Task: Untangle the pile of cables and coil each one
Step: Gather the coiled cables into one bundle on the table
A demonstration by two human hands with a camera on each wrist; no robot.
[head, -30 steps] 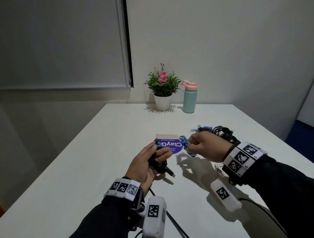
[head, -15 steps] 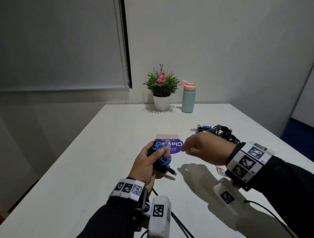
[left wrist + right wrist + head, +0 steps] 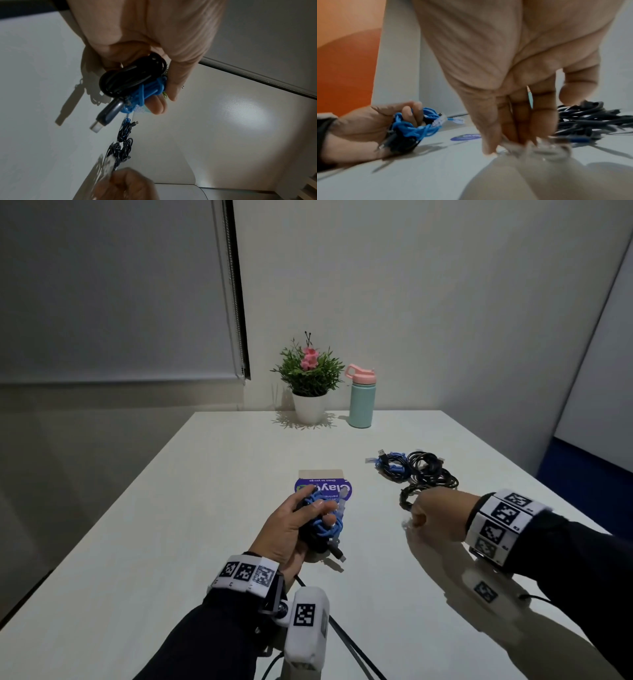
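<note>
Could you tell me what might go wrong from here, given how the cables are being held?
1. The left hand grips a black coil and a blue coil together; they may tangle again.
2. The black coil's USB plug dangles free and could snag.
3. The right hand pinches something pale and blurred beside the black cable pile; lifting may drag it.

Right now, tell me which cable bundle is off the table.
The blue-and-black cable bundle, gripped in the left hand. The other black and blue cable bundles lie on the white table.
</note>
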